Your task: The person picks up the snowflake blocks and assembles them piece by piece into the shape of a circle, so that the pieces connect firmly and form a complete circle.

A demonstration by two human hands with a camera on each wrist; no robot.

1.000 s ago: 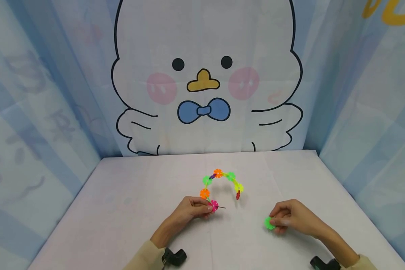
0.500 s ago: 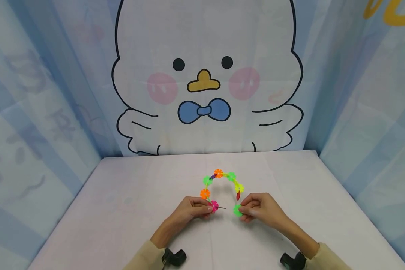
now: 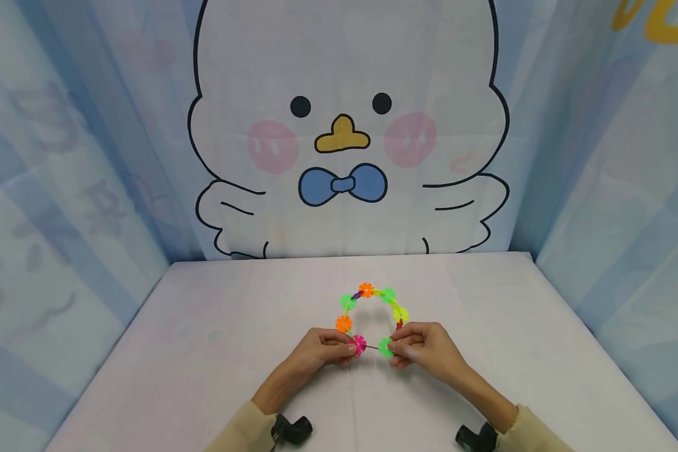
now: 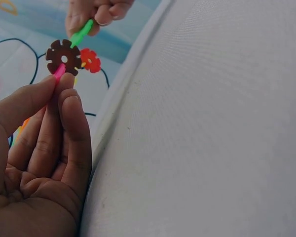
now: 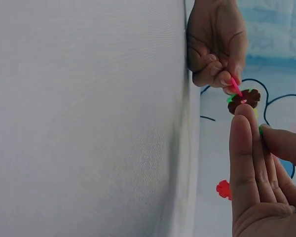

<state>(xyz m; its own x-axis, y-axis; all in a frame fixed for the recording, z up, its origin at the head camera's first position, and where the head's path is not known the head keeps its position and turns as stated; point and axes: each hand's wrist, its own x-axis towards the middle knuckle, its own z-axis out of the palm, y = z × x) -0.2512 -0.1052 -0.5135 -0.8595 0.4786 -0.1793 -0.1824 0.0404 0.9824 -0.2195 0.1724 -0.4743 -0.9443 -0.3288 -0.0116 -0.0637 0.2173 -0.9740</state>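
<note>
A curved chain of notched plastic snowflake discs stands on the table in the head view, with an orange disc at its far bend. My left hand pinches the pink disc at its near left end. Into that pink disc is slotted a brown disc, seen edge-on from the head. My right hand pinches a green disc between thumb and fingers, its edge at the brown disc's rim; how deep it sits cannot be told. Partly behind the right fingers is the chain's red end disc.
A white cloth covers the table. Behind it hangs a curtain printed with a cartoon bird, and blue curtains flank both sides. Black wrist camera mounts sit at both sleeves.
My right hand has come leftward across the table with the green disc, up to the brown disc. The left hand and the chain have stayed nearly still.
</note>
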